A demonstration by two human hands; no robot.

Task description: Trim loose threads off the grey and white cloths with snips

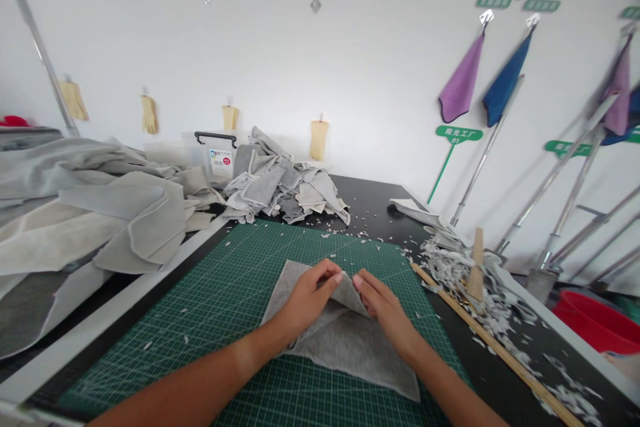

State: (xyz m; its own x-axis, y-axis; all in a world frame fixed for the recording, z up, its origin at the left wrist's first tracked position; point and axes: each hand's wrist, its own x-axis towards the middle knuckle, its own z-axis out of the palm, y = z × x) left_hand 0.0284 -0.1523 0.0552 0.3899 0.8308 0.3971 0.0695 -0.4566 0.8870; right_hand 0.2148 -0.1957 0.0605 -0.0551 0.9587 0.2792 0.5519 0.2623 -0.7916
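A grey piece of felt-like fabric (345, 340) lies on the green cutting mat (220, 300) in front of me. My left hand (307, 297) pinches a raised fold of the fabric near its top edge, fingers closed on it. My right hand (383, 307) rests on the fabric just to the right, its fingertips meeting the same fold. The fold stands up between the two hands.
Grey leather pieces are piled at the left (100, 213) and at the back (280, 183), beside a clear plastic box (217, 153). A long wooden stick (495, 347) and pale scraps (460, 267) lie at the right. A red tub (597, 320) stands beyond the table edge. Metal poles lean on the wall.
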